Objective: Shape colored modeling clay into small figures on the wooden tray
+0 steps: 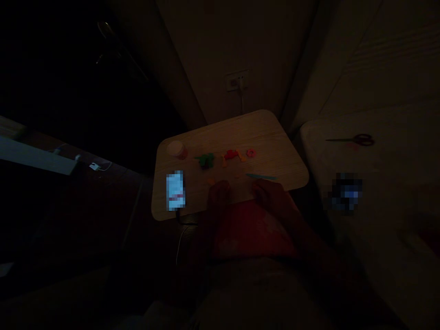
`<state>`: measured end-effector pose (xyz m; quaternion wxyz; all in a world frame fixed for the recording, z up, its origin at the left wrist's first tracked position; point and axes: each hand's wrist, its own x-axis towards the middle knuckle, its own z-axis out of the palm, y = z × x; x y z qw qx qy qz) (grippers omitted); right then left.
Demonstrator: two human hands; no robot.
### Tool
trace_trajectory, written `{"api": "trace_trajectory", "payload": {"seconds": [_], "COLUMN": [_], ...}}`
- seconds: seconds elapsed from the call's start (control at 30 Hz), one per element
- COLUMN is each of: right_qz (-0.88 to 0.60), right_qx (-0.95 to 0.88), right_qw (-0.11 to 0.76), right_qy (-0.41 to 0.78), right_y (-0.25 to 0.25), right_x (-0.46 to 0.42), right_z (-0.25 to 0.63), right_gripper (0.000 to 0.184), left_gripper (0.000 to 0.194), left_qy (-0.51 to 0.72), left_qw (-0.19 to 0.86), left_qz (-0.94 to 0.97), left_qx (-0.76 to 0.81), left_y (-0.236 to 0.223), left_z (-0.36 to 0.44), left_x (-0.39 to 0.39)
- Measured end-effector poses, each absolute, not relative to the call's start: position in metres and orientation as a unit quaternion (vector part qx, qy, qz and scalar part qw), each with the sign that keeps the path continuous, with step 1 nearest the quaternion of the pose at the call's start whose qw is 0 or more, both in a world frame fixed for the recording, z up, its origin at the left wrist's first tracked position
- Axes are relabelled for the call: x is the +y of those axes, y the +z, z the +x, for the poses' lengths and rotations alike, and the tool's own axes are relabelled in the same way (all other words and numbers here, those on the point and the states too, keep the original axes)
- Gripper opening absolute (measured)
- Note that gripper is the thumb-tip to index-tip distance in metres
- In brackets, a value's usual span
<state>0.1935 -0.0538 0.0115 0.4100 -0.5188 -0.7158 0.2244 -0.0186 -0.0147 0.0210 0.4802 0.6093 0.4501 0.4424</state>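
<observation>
The scene is very dark. My left hand rests at the near edge of the small wooden table, its fingers curled beside a small orange piece. My right hand is also curled, just below a thin teal stick-like tool; what either hand holds, if anything, cannot be made out. Beyond them lie a green shape, a red piece with orange strips next to it, and a pink ring-like piece. They look like modelling clay.
A round tub stands at the table's back left. A lit, blurred-out screen lies at the left with a cable. Scissors and a blurred device lie on the surface to the right. A wall socket holds a plug.
</observation>
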Motion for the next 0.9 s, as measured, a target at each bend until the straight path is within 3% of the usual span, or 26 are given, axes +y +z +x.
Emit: {"api": "trace_trajectory", "payload": {"seconds": [0.47, 0.73, 0.9], "right_qz": [-0.532, -0.544, -0.539], "right_qx": [-0.703, -0.691, -0.695], "right_qw": [0.406, 0.413, 0.414], "right_qy": [0.241, 0.237, 0.237], "right_y": [0.003, 0.009, 0.006], "right_x": [-0.046, -0.047, -0.046], "right_z": [0.19, 0.189, 0.189], "right_gripper": [0.031, 0.03, 0.026], "left_gripper": [0.045, 0.044, 0.032], "left_qy": [0.405, 0.424, 0.42], "left_qw": [0.489, 0.513, 0.495], "left_qz": [0.61, 0.596, 0.598], "left_qx": [0.474, 0.449, 0.47], "left_y": [0.026, 0.03, 0.027], "left_z": [-0.018, -0.018, -0.018], "left_x": [-0.012, -0.011, -0.011]}}
